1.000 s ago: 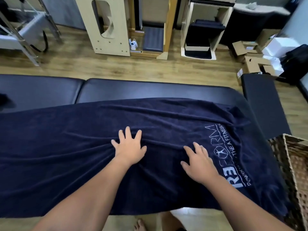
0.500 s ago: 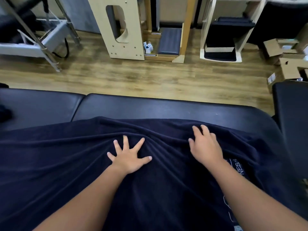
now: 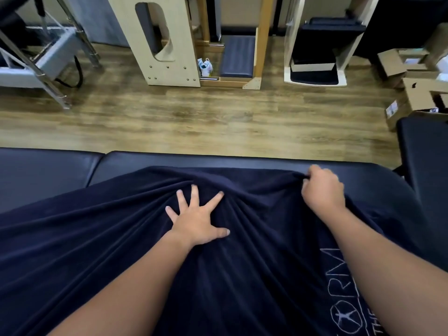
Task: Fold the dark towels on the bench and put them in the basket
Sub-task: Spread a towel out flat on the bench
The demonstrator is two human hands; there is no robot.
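where the dark towel (image 3: 101, 251) runs off the left side of the view, its far edge slopes down and away from the left hand (image 3: 197, 220), leaving a broad strip of bare black bench (image 3: 48, 175) beyond and to the left of that hand. a seam between two bench cushions lies up and left of the hand. beyond the bench's far edge the wood floor (image 3: 194, 117) is open, well ahead of both hands, up to the pale wooden frame (image 3: 167, 42) and the other equipment along the wall.

the left hand lies flat on the towel, palm down, fingers spread wide and straight, pressing the cloth. folds fan out from under its fingertips toward the near side. the towel's far edge humps up just ahead of these fingers and runs on to the right hand (image 3: 323, 187).

the right hand sits farther from the body than the left, at the towel's far edge, its fingers curled and gathering a bunch of the cloth; the fingertips are blurred. only a narrow band of bare bench shows beyond it. right of this hand the towel drapes toward the bench end, and a second black pad (image 3: 426, 151) stands close beside that end, with cardboard boxes (image 3: 412, 81) on the floor behind it.

near the right forearm, pale outline lettering on the towel (image 3: 344, 287) reads "orm" above a round figure emblem, with "the" partly cut off by the bottom of the view.
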